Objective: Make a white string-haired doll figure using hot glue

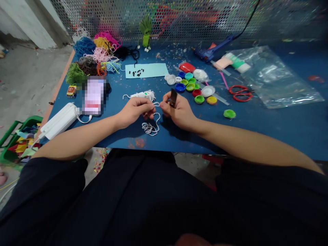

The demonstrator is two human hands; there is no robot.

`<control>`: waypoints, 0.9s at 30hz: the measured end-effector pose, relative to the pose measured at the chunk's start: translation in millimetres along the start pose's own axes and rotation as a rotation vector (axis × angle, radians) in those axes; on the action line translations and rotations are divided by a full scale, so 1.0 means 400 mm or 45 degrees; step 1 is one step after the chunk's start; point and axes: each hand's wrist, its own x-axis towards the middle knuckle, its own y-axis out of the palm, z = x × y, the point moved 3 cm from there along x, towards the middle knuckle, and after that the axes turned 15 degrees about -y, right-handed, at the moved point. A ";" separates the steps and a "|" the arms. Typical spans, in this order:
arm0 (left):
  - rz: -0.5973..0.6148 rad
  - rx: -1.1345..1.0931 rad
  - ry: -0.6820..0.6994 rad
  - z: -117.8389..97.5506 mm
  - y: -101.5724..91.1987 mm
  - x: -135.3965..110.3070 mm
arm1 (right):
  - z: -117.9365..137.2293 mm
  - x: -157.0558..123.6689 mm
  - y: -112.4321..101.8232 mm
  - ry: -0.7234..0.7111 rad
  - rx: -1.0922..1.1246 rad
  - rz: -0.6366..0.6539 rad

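A strand of white yarn (pixel 151 128) runs up from a loose coil on the blue table to my two hands. My left hand (pixel 138 110) is closed, pinching the yarn between thumb and fingertips. Facing it across a small gap, my right hand (pixel 179 111) is also closed, with its thumb and forefinger at the yarn's other end. A dark brown flat strip (pixel 173 98) sticks up at the right fingers; its kind is unclear. Just behind the left hand lies a white yarn bundle (pixel 143 95) with a frayed end and a small green spot.
Colourful yarn heaps (pixel 99 49), a phone (pixel 93 97) and a white power strip (pixel 60 119) are at left. Black beads lie on a light blue card (pixel 153 70). Paint pots (pixel 191 86), red-handled scissors (pixel 241 93), a blue glue gun (pixel 214 49) and a plastic bag (pixel 279 82) are at right.
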 end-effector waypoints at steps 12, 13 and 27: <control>-0.076 -0.444 -0.085 -0.014 -0.030 0.001 | -0.039 0.045 -0.099 -0.526 -1.164 0.137; -0.085 -0.427 -0.067 -0.014 -0.031 0.001 | -0.041 0.045 -0.097 -0.547 -1.214 0.181; -0.104 -0.254 0.045 0.002 -0.041 0.010 | -0.002 0.030 -0.077 -0.619 -0.975 0.229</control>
